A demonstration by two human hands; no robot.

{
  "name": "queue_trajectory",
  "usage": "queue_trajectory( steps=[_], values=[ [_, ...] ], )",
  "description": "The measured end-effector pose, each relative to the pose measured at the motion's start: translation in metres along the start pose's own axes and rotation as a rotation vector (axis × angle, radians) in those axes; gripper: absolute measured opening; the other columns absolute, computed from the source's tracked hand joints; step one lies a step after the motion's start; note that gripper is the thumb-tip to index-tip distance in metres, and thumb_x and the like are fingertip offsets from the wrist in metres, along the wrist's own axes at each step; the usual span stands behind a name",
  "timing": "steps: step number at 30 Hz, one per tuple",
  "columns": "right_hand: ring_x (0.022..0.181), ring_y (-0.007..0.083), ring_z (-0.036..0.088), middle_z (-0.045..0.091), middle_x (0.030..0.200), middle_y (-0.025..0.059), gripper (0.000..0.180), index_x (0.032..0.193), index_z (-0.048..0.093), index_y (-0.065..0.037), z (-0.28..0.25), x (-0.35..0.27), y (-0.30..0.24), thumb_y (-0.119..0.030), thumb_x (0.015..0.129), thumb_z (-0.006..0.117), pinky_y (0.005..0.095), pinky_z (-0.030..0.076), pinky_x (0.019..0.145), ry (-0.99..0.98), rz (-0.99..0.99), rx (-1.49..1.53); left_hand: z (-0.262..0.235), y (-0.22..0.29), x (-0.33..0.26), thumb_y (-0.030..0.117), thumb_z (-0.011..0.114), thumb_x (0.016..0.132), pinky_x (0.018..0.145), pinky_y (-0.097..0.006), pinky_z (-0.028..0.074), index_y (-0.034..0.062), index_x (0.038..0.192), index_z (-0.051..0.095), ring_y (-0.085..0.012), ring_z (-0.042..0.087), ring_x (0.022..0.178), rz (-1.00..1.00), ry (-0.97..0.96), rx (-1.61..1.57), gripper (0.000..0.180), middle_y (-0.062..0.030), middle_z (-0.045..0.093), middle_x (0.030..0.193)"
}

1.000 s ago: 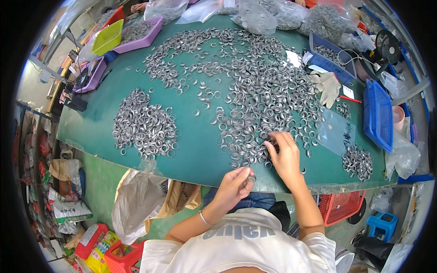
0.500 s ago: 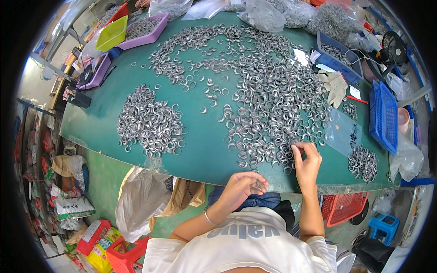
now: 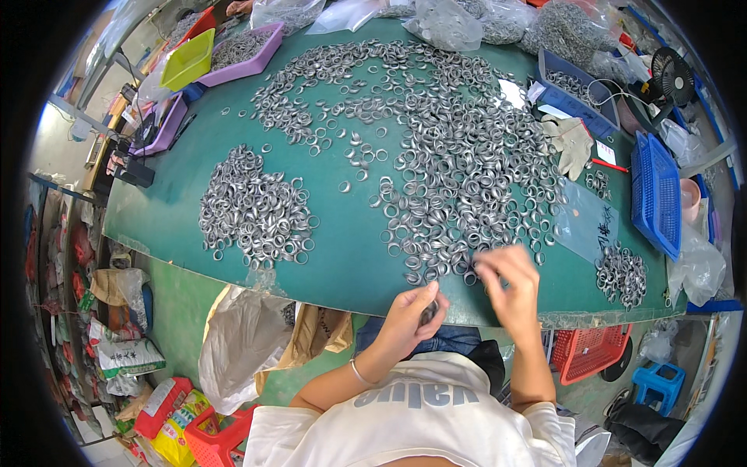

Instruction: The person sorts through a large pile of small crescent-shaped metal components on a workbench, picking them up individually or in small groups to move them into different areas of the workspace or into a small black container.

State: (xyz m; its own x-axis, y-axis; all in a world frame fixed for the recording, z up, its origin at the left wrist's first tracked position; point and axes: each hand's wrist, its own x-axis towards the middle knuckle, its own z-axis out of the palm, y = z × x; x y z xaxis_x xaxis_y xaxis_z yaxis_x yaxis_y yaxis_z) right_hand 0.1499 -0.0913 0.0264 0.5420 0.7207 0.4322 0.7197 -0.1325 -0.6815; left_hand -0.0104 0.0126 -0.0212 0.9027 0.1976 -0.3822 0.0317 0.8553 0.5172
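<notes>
A wide heap of grey metal rings (image 3: 459, 163) covers the middle and right of the green table (image 3: 342, 257). At the near table edge, my left hand (image 3: 412, 317) is closed around metal rings (image 3: 428, 313), seen as a dark bit between thumb and fingers; how many is hidden. My right hand (image 3: 510, 282) is just to its right, over the heap's near edge, blurred by motion. A dark ring shows by its index fingertip; whether it is gripped is unclear. A smaller ring pile (image 3: 253, 210) lies to the left, and another small pile (image 3: 621, 276) at the right.
Purple tray (image 3: 268, 43) and yellow-green tray (image 3: 187, 61) stand far left. A blue bin (image 3: 580, 109), work glove (image 3: 572, 144), small fan (image 3: 673, 78) and blue baskets (image 3: 655, 194) line the right side. Filled plastic bags (image 3: 443, 27) lie along the back. An open sack (image 3: 245, 342) hangs below the front edge.
My right hand has moved left and slightly nearer, out of the heap toward my left hand. My left hand has turned and closed more around the rings it holds.
</notes>
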Motion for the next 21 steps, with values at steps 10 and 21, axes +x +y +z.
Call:
queue_trajectory(
  steps=[10, 21],
  values=[
    [0.069, 0.0207, 0.055, 0.059, 0.075, 0.0069, 0.010, 0.084, 0.066, -0.001, 0.014, 0.006, 0.033, 0.000, 0.074, 0.069, 0.0329, 0.043, 0.063, 0.015, 0.147, -0.021, 0.020, 0.003, -0.002, 0.024, 0.042, 0.101, 0.041, -0.017, 0.026, 0.0006, 0.108, 0.059, -0.0037, 0.036, 0.051, -0.043, 0.111, 0.017, 0.030, -0.0021, 0.049, 0.070],
    [0.075, 0.0235, 0.059, 0.066, 0.081, 0.0095, 0.008, 0.082, 0.069, 0.000, 0.000, -0.011, 0.007, 0.001, 0.074, 0.069, 0.0340, 0.047, 0.072, -0.256, 0.128, 0.376, 0.013, -0.002, 0.002, 0.030, 0.047, 0.099, 0.040, -0.018, 0.027, 0.0010, 0.104, 0.057, -0.0056, 0.038, 0.048, -0.034, 0.086, 0.068, 0.031, -0.0022, 0.050, 0.067]
  ],
)
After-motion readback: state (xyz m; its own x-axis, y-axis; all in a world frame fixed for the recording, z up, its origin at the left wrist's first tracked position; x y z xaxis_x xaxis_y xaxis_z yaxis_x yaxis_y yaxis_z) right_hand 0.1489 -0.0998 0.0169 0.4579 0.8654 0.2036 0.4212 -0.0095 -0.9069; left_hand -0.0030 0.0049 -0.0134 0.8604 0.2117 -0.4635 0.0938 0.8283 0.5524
